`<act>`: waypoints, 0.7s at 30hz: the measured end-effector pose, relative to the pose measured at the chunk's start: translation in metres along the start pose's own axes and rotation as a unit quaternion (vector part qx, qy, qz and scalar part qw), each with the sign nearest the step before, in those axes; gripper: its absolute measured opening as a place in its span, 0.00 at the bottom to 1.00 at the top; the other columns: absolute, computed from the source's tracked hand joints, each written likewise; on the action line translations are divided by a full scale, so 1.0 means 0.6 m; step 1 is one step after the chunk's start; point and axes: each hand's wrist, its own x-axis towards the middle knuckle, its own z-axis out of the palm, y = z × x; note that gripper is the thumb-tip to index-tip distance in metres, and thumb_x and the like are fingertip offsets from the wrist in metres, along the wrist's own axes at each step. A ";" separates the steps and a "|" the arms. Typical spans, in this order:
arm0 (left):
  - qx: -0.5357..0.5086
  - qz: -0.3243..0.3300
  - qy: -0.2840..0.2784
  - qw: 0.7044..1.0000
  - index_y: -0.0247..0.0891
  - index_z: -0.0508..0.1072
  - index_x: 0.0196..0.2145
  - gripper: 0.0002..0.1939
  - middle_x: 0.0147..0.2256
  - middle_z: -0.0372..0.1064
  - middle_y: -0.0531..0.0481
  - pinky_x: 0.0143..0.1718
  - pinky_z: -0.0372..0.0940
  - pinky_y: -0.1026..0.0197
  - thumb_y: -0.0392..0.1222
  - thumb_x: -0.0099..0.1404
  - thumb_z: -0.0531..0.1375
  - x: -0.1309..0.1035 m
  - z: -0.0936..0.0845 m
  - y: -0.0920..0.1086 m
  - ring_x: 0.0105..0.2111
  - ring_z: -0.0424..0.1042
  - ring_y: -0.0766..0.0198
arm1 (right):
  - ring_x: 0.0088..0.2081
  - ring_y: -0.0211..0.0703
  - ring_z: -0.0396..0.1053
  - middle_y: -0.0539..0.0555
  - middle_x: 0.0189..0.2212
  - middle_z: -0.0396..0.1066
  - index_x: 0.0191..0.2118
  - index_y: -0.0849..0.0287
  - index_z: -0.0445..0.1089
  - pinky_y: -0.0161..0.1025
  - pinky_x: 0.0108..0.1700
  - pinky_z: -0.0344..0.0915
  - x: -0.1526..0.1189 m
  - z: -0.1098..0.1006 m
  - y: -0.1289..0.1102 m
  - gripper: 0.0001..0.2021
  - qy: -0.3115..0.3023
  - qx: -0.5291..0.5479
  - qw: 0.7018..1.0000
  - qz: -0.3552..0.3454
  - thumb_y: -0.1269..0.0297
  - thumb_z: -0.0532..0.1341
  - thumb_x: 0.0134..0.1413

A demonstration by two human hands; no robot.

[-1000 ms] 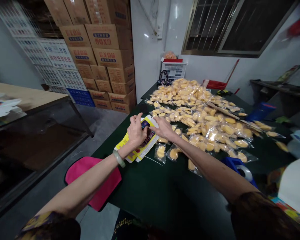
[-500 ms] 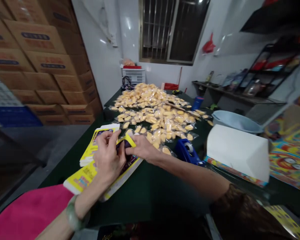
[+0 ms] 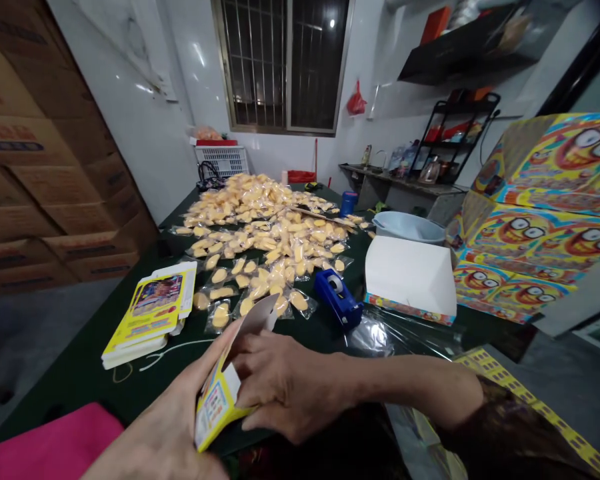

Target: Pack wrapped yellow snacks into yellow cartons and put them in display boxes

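A small yellow cardboard box (image 3: 215, 408) is folded into shape with a white inner flap standing up, close in front of me. Wrapped round its left side is my left hand (image 3: 180, 407), closed on it, its fingers partly hidden. My right hand (image 3: 285, 383) is at the box's open side with bent fingers gripping its edge; some fingertips are hidden inside. To the left lies a stack of flat printed yellow cartons (image 3: 150, 310). Beyond the hands spreads a big pile of wrapped yellow pieces (image 3: 260, 220) in clear packets.
A blue tape dispenser (image 3: 337, 300) stands right of the pile, near a white-lined open display box (image 3: 410, 277). Colourful boxes with cartoon faces (image 3: 525, 233) are stacked at right. A light blue basin (image 3: 410, 227) is behind, a pink cloth (image 3: 55, 443) at lower left.
The yellow carton, flat beside the stack before, is now opened into a box and nearer to me. Both hands came with it, away from the stack. My view has turned right.
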 end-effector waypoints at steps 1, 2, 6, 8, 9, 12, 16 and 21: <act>-0.025 -0.006 -0.034 0.999 0.50 0.55 0.63 0.52 0.50 0.70 0.43 0.49 0.66 0.42 0.54 0.42 0.70 0.010 -0.005 0.003 0.47 0.71 0.45 | 0.44 0.42 0.66 0.52 0.36 0.75 0.34 0.58 0.73 0.38 0.52 0.60 -0.004 -0.003 -0.001 0.04 0.003 -0.001 1.000 0.003 0.68 0.61 0.52; -0.035 -0.005 -0.078 0.996 0.46 0.61 0.59 0.48 0.46 0.72 0.43 0.46 0.68 0.45 0.53 0.41 0.71 0.023 -0.010 0.007 0.43 0.73 0.47 | 0.43 0.41 0.66 0.52 0.35 0.74 0.34 0.58 0.72 0.37 0.50 0.61 -0.008 -0.006 -0.001 0.04 0.009 0.001 1.000 0.012 0.69 0.60 0.53; -0.023 0.050 -0.102 0.993 0.34 0.72 0.28 0.13 0.23 0.66 0.53 0.23 0.61 0.67 0.45 0.50 0.67 0.086 -0.021 0.022 0.22 0.62 0.69 | 0.35 0.39 0.66 0.54 0.32 0.73 0.32 0.62 0.69 0.36 0.37 0.60 -0.015 -0.022 0.000 0.06 0.046 -0.023 0.993 0.105 0.75 0.55 0.52; -0.040 0.101 -0.063 0.992 0.33 0.68 0.23 0.14 0.20 0.62 0.55 0.20 0.57 0.69 0.45 0.50 0.67 0.113 -0.017 0.023 0.21 0.57 0.72 | 0.33 0.40 0.66 0.55 0.32 0.73 0.32 0.62 0.68 0.36 0.34 0.57 -0.017 -0.028 0.003 0.07 0.065 -0.052 0.988 0.131 0.76 0.55 0.51; -0.040 0.127 -0.045 0.990 0.34 0.67 0.21 0.16 0.19 0.59 0.56 0.20 0.55 0.69 0.46 0.49 0.68 0.122 -0.013 0.020 0.20 0.55 0.73 | 0.33 0.40 0.66 0.56 0.32 0.74 0.32 0.62 0.68 0.36 0.33 0.56 -0.018 -0.028 0.006 0.07 0.072 -0.066 0.986 0.135 0.77 0.54 0.50; -0.019 0.170 -0.002 0.985 0.34 0.65 0.16 0.19 0.17 0.57 0.57 0.20 0.55 0.69 0.46 0.47 0.70 0.133 0.004 -0.006 0.19 0.54 0.73 | 0.31 0.41 0.66 0.55 0.31 0.74 0.31 0.60 0.67 0.37 0.31 0.53 -0.021 -0.014 0.024 0.08 0.063 -0.085 0.984 0.147 0.76 0.53 0.51; -0.027 0.112 0.070 0.991 0.33 0.70 0.18 0.17 0.17 0.62 0.55 0.18 0.56 0.68 0.47 0.43 0.72 0.114 0.030 -0.067 0.18 0.58 0.72 | 0.33 0.44 0.68 0.56 0.32 0.74 0.33 0.60 0.68 0.39 0.33 0.58 -0.025 0.030 0.051 0.06 0.036 -0.059 0.983 0.170 0.73 0.54 0.54; -0.076 0.068 0.140 0.985 0.34 0.76 0.26 0.17 0.24 0.73 0.48 0.25 0.69 0.61 0.50 0.45 0.71 0.082 0.032 -0.105 0.23 0.70 0.64 | 0.52 0.50 0.66 0.59 0.48 0.69 0.45 0.55 0.66 0.51 0.53 0.60 -0.051 0.057 0.037 0.11 0.343 -0.092 0.923 0.150 0.71 0.57 0.56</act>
